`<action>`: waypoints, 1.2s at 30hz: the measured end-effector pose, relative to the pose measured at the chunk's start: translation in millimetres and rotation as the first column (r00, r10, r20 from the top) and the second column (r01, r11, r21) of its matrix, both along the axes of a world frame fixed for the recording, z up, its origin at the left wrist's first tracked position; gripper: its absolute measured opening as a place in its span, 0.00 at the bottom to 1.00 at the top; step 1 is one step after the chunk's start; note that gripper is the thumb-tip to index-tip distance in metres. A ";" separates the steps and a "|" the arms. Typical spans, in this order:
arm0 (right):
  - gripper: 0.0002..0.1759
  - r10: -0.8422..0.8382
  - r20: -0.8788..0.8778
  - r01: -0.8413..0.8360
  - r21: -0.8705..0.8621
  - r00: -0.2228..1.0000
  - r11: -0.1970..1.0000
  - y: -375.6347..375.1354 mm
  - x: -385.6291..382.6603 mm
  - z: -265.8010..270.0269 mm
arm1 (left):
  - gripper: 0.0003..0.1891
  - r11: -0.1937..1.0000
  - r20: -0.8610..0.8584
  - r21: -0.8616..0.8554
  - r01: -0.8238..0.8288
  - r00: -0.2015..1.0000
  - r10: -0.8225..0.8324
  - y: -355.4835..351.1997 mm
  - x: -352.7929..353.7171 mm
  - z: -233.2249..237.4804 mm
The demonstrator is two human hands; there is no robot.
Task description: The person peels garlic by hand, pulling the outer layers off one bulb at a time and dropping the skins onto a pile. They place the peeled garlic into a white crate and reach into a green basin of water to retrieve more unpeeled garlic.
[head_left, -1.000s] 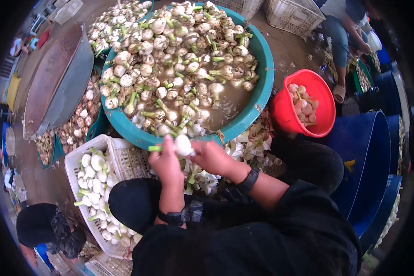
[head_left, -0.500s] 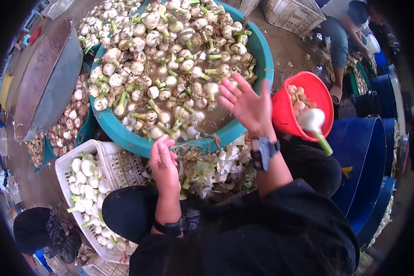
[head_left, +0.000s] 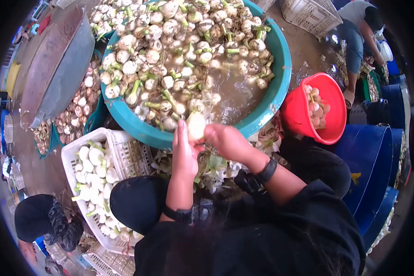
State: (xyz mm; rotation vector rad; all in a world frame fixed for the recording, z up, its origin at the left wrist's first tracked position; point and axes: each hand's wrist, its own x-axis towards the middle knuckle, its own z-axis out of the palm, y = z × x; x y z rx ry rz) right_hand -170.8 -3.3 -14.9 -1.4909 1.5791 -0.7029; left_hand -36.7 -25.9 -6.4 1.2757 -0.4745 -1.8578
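A pale bulb [head_left: 196,126] is between my two hands at the near edge of the teal tub [head_left: 145,133]. My left hand [head_left: 185,149] is round its left and lower side. From the right, my right hand [head_left: 225,141] closes on the bulb with thumb and curled fingers. Muddy water [head_left: 239,94] and many soiled bulbs [head_left: 154,32] with cut green stems fill the tub. Leafy peelings [head_left: 216,168] lie just below my hands.
A white crate [head_left: 69,161] of clean bulbs stands at the left. On the right are a red bucket [head_left: 295,108] with bulbs inside and blue barrels [head_left: 361,161]. Other people [head_left: 354,34] work at the upper right and lower left [head_left: 41,221].
My open hands have come together around a bulb at the tub's near edge. The white bulb that was in the air by the red bucket is no longer seen there.
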 end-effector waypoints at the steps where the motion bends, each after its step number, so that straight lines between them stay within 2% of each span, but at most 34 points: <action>1: 0.12 0.093 -0.069 -0.101 -0.126 0.993 0.987 9.3 6.5 10.9 | 0.22 0.996 0.064 0.009 -0.092 0.994 0.092 -0.5 -1.0 -2.9; 3: 0.10 0.254 -0.305 -0.300 -0.113 0.918 0.947 14.2 6.6 21.6 | 0.18 1.000 0.253 -0.015 0.019 0.967 -0.015 2.6 4.4 -3.6; 4: 0.10 0.248 -0.309 -0.295 -0.113 0.918 0.949 15.8 6.4 23.0 | 0.18 1.000 0.249 -0.017 0.026 0.968 -0.021 4.2 4.6 -3.4; 6: 0.09 0.313 -0.393 -0.331 0.024 0.864 0.943 15.6 6.5 25.2 | 0.16 0.999 0.203 0.011 0.035 0.979 -0.036 7.4 3.9 -2.9; 7: 0.09 0.307 -0.400 -0.325 0.022 0.864 0.945 15.8 4.7 20.1 | 0.16 0.999 0.198 0.006 0.041 0.979 -0.041 8.2 4.7 -4.1; 9: 0.12 0.121 -0.042 -0.121 -0.004 0.992 0.993 14.7 0.0 -2.3 | 0.17 0.998 0.022 0.043 0.042 0.999 -0.043 8.7 8.8 -10.0; 10: 0.15 0.099 0.146 -0.121 0.156 0.984 0.980 12.5 -4.2 -1.9 | 0.18 0.997 -0.027 0.022 0.068 0.997 -0.067 8.4 11.0 -9.0; 11: 0.15 0.093 0.144 -0.115 0.154 0.985 0.981 14.9 -5.4 -1.1 | 0.18 0.997 -0.029 0.019 0.075 0.997 -0.074 9.3 12.8 -7.3; 12: 0.15 -0.136 0.453 -0.063 0.397 0.881 0.916 18.4 -6.1 0.5 | 0.19 0.995 -0.120 -0.025 0.094 0.988 -0.096 10.8 14.0 -4.8; 13: 0.15 -0.410 0.637 -0.104 0.611 0.653 0.785 20.9 -7.0 8.0 | 0.19 0.992 -0.208 -0.071 0.109 0.970 -0.122 10.9 15.0 -1.3; 14: 0.15 -0.446 0.659 -0.091 0.614 0.606 0.784 22.8 -9.3 18.7 | 0.20 0.976 -0.252 -0.138 0.169 0.947 -0.200 7.1 19.5 -0.8; 15: 0.15 -0.449 0.660 -0.085 0.612 0.602 0.786 25.9 -10.5 17.9 | 0.20 0.974 -0.252 -0.140 0.177 0.945 -0.208 6.0 20.4 3.0; 16: 0.15 -0.193 0.539 -0.011 0.352 0.820 0.936 30.1 -11.0 14.7 | 0.21 0.916 0.027 -0.168 0.364 0.931 -0.365 6.3 20.6 9.5; 17: 0.15 0.021 0.286 -0.037 0.050 0.958 0.998 33.1 -11.5 10.8 | 0.23 0.831 0.305 -0.142 0.538 0.822 -0.480 7.2 20.0 13.3; 18: 0.16 0.007 0.048 0.000 -0.141 0.999 0.990 35.5 -11.8 6.7 | 0.26 0.740 0.412 -0.133 0.659 0.716 -0.564 9.4 19.0 13.5; 19: 0.16 0.002 0.049 0.005 -0.140 0.999 0.990 35.4 -12.5 4.7 | 0.26 0.737 0.412 -0.132 0.663 0.713 -0.567 15.2 16.9 17.3; 20: 0.16 -0.131 0.116 0.125 0.054 0.985 0.991 32.0 -14.4 3.3 | 0.27 0.681 0.570 -0.237 0.693 0.667 -0.481 23.7 12.9 25.0; 21: 0.16 -0.272 0.157 0.228 0.252 0.949 0.940 28.5 -17.2 -0.2 | 0.27 0.602 0.702 -0.324 0.729 0.612 -0.363 31.7 9.0 32.9; 22: 0.16 -0.428 0.419 0.206 0.479 0.801 0.853 18.2 -18.5 2.9 | 0.28 0.521 0.784 -0.381 0.764 0.565 -0.256 36.3 5.0 40.5; 23: 0.13 -0.538 0.375 0.155 0.695 0.755 0.702 19.3 -28.8 36.6 | 0.28 0.513 0.787 -0.383 0.769 0.562 -0.255 35.5 5.6 38.8; 24: 0.12 -0.558 0.524 0.070 0.686 0.643 0.724 20.2 -31.2 17.7 | 0.28 0.307 0.895 -0.415 0.856 0.445 -0.030 33.8 7.0 32.0; 25: 0.12 -0.567 0.649 -0.017 0.665 0.507 0.746 22.1 -30.8 -2.2 | 0.29 0.102 0.914 -0.368 0.924 0.339 0.222 34.0 9.6 22.5; 26: 0.12 -0.566 0.650 -0.022 0.666 0.506 0.746 23.4 -26.6 3.4 | 0.23 0.251 0.876 -0.478 0.842 0.476 0.074 35.2 10.7 9.6; 27: 0.12 -0.590 0.734 0.017 0.622 0.336 0.783 26.9 -20.9 11.4 | 0.23 0.253 0.878 -0.475 0.843 0.473 0.075 35.5 11.6 -1.1; 28: 0.12 -0.585 0.796 0.066 0.582 0.156 0.810 31.4 -14.7 19.8 | 0.19 0.584 0.658 -0.600 0.547 0.752 -0.029 34.0 11.2 -7.7; 29: 0.12 -0.582 0.798 0.061 0.580 0.156 0.812 40.0 -13.5 25.6 | 0.15 0.841 0.339 -0.511 0.175 0.941 0.010 29.7 9.7 -5.8; 30: 0.12 -0.418 0.843 0.113 0.405 0.338 0.908 53.0 -18.5 30.2 | 0.12 0.960 -0.017 -0.235 -0.151 0.988 0.151 23.9 12.8 -0.2; 31: 0.11 -0.244 0.824 0.126 0.209 0.511 0.970 63.6 -26.2 31.4 | 0.13 0.972 -0.113 -0.067 -0.227 0.969 0.219 16.8 19.9 2.2; 33: 0.12 -0.056 0.897 0.145 -0.010 0.439 0.989 78.4 -48.6 22.2 | 0.15 0.952 -0.261 0.167 -0.255 0.920 0.293 5.6 50.6 -19.1; 35: 0.14 -0.229 0.958 0.297 0.171 0.172 0.940 82.0 -74.3 39.7 | 0.17 0.930 -0.222 0.207 -0.303 0.911 0.347 6.9 54.2 -10.0; 36: 0.15 -0.245 0.969 0.262 0.241 -0.018 0.935 76.2 -81.7 48.8 | 0.17 0.926 -0.239 0.214 -0.311 0.902 0.358 8.0 53.8 -4.2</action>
